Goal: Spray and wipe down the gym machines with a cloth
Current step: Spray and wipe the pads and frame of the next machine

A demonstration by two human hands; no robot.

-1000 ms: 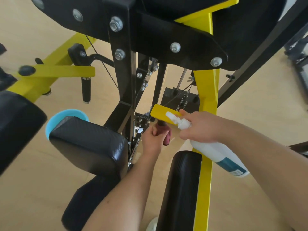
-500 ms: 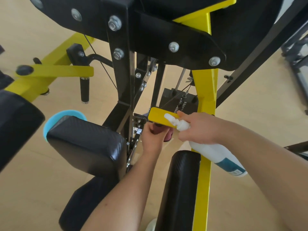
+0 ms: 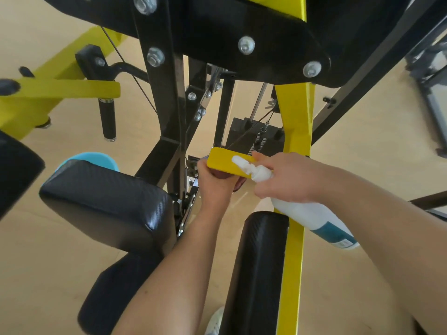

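Pale wood floor (image 3: 362, 141) beneath a black-and-yellow machine (image 3: 295, 117): my left hand (image 3: 215, 184) clutches a red cloth (image 3: 239, 184) just under a yellow bar (image 3: 222, 162), while my right hand (image 3: 283, 180), just beside it, grips a white spray bottle (image 3: 314, 218), nozzle over that bar.

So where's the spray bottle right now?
In the head view, right of centre: the right hand grips the spray bottle by its neck, nozzle over the short yellow bar, its body slanting down across the yellow upright beside the black pad.
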